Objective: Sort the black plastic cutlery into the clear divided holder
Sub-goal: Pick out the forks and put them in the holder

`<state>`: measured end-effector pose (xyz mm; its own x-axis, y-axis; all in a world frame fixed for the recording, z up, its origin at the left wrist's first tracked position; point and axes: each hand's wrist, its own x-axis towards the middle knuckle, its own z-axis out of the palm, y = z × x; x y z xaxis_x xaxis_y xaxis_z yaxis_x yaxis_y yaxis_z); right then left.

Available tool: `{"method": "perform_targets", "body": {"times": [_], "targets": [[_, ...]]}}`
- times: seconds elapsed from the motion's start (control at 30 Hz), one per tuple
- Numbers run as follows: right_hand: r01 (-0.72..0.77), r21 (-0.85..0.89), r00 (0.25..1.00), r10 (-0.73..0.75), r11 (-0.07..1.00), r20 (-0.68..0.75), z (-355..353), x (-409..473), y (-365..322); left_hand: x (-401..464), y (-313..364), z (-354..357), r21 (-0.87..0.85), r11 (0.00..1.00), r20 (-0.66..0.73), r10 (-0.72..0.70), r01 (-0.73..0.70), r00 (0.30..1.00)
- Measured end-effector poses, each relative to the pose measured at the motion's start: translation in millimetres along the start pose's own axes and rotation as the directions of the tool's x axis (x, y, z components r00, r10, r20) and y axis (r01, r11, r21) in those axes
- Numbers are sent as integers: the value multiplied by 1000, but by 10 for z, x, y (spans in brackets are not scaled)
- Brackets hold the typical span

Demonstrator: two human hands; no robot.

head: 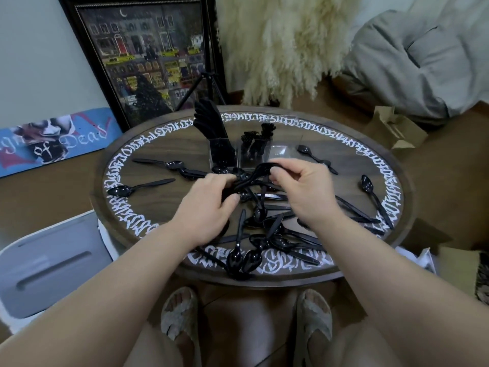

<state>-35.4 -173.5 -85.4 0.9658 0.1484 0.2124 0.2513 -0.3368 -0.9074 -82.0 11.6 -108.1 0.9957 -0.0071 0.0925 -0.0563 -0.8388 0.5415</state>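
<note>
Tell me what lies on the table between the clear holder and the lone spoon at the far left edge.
In the head view, between the clear divided holder and the lone spoon at the table's left edge lie more black spoons on the wood.

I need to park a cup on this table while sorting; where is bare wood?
Bare wood lies on the table left of the clear holder, and on the right between the holder and the right-edge spoon. The spoon pile crowds the near middle.

Both bare forearms reach forward, hands close together. The left hand (211,200) has its fingers curled, thumb tucked under. The right hand (304,189) pinches with thumb and curled fingers
</note>
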Motion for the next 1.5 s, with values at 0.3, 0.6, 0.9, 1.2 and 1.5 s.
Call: {"method": "perform_targets", "body": {"times": [0.3, 0.6, 0.9, 1.2, 1.5], "targets": [[421, -433, 777, -563, 798, -283, -273, 781, -266, 547, -114, -359, 241, 969, -68, 75, -57, 995], [551, -626, 730, -683, 552, 40, 160, 1364, 78, 916, -149, -175, 309, 948, 23, 77, -81, 997], [405, -635, 910, -226, 658, 347, 153, 1361, 118, 1086, -216, -77, 346, 935, -28, 93, -77, 995], [204, -647, 944, 28, 735, 329, -22, 1307, 356, 1320, 43, -12, 371, 923, 4, 110, -104, 994], [349, -646, 926, -143, 679, 350, 69, 1295, 368, 1395, 6, 53, 352, 929, -37, 138, -116, 990]]}}
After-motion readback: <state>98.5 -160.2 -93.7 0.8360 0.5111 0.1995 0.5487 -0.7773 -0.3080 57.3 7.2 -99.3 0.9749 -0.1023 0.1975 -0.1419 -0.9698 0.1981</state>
